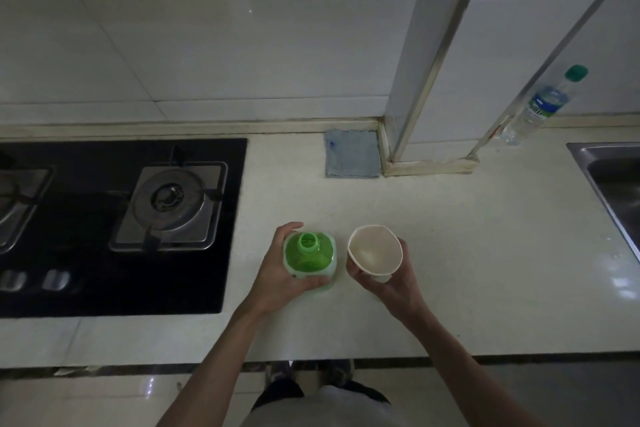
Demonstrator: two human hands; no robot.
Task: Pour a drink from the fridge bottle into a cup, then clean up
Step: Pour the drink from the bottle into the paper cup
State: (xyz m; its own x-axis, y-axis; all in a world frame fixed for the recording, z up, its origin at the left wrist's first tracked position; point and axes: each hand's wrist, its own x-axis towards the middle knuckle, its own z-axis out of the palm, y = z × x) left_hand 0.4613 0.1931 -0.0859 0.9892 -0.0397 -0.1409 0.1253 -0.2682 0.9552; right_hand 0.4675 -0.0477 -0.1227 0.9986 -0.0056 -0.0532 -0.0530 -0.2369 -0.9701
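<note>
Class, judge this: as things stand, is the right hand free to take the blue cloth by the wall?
Probably not yet. The right hand is closed around the cup. The counter between it and the cloth looks bare, so the way is open once the cup is set down.

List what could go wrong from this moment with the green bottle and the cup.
1. The paper cup looks squeezed out of round in the right hand; a tighter grip could buckle it and spill whatever gets poured.
2. The green bottle is uncapped, its mouth open, held by the left hand; a fast tilt could splash onto the counter.
3. The bottle sits close to the gas stove, so a spill to the left might run onto it.
</note>
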